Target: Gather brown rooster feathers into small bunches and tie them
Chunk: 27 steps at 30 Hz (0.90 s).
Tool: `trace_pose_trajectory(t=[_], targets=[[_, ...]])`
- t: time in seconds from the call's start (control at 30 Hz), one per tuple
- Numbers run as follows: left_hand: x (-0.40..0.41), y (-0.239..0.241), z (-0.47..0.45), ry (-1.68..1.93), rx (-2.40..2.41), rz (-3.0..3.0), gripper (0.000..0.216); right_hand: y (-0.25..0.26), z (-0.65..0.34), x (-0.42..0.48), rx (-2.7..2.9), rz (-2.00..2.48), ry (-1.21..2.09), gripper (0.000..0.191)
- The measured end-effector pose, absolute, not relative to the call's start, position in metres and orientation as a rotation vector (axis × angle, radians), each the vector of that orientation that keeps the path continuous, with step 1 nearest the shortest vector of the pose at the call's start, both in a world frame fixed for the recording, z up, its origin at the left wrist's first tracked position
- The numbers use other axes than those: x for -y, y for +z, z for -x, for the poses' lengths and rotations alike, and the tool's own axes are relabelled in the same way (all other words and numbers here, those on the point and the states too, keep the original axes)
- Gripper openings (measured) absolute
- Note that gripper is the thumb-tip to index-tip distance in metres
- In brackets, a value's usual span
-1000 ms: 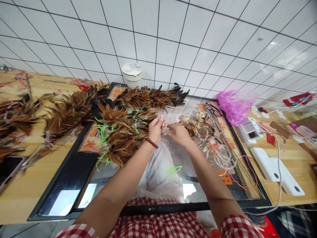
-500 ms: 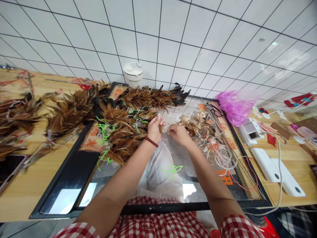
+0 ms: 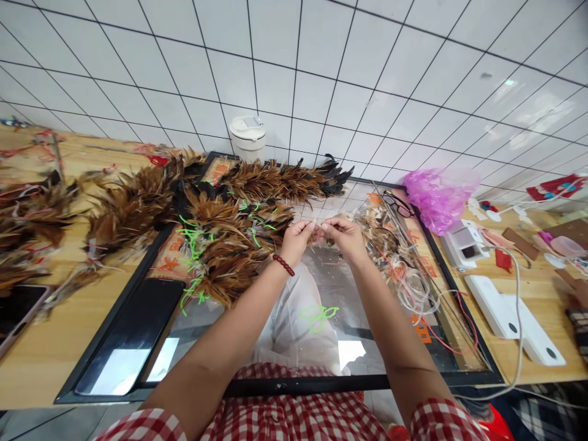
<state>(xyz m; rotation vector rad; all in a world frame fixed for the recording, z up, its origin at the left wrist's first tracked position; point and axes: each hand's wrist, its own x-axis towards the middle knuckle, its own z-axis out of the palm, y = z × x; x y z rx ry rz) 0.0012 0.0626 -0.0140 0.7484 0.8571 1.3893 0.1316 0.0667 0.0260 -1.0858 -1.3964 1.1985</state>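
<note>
Over the black-framed glass panel (image 3: 321,278), my left hand (image 3: 296,242) and my right hand (image 3: 345,237) meet, thumbs and fingers pinched closely together. A small pale bit shows at the fingertips, too small to name. Brown feather bundles (image 3: 229,260) lie just left of my left hand, with bright green ties (image 3: 193,245) among them. Loose, scruffy feathers (image 3: 381,236) are heaped to the right of my right hand. Below both hands, loops of green string (image 3: 319,315) rest on the glass.
A black phone (image 3: 133,337) lies on the panel's left edge. Feather garlands (image 3: 133,199) spread across the wooden table's left side. Glasses (image 3: 399,203), coiled white tubing (image 3: 416,291), a pink plastic bag (image 3: 438,199) and white power strips (image 3: 514,318) are at right. A white canister (image 3: 248,139) stands by the tiled wall.
My right hand has moved left and up, closing the gap to my left hand. My left hand has turned a little, and the fingertips of both now touch or nearly touch.
</note>
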Motion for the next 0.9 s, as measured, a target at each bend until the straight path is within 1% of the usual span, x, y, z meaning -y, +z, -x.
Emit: trace_pose_trajectory(t=[0.1, 0.23, 0.33, 0.5, 0.67, 0.77, 0.83, 0.9], targets=[[-0.061, -0.012, -0.001, 1.344, -0.841, -0.764, 0.041, 0.026, -0.127, -0.065, 1.305, 1.041, 1.232, 0.026], [-0.058, -0.009, -0.001, 1.327, -0.797, -0.824, 0.036, 0.026, -0.122, -0.063, 1.259, 1.049, 1.244, 0.030], [-0.057, -0.007, -0.001, 1.311, -0.770, -0.872, 0.036, 0.023, -0.122, -0.064, 1.263, 1.077, 1.220, 0.031], [-0.056, -0.007, -0.002, 1.310, -0.745, -0.790, 0.035, 0.020, -0.131, -0.070, 1.221, 1.124, 1.158, 0.029], [-0.055, -0.007, 0.000, 1.223, -0.695, -0.800, 0.034, 0.028, -0.138, -0.067, 1.418, 1.053, 1.292, 0.032], [-0.053, -0.006, -0.002, 1.165, -0.661, -0.828, 0.036, 0.029, -0.136, -0.065, 1.444, 1.040, 1.340, 0.034], [-0.052, -0.005, -0.004, 1.157, -0.651, -0.847, 0.037, 0.026, -0.135, -0.066, 1.433, 1.074, 1.313, 0.037], [-0.051, -0.005, -0.006, 1.185, -0.674, -0.860, 0.038, 0.021, -0.136, -0.069, 1.459, 1.138, 1.210, 0.037]])
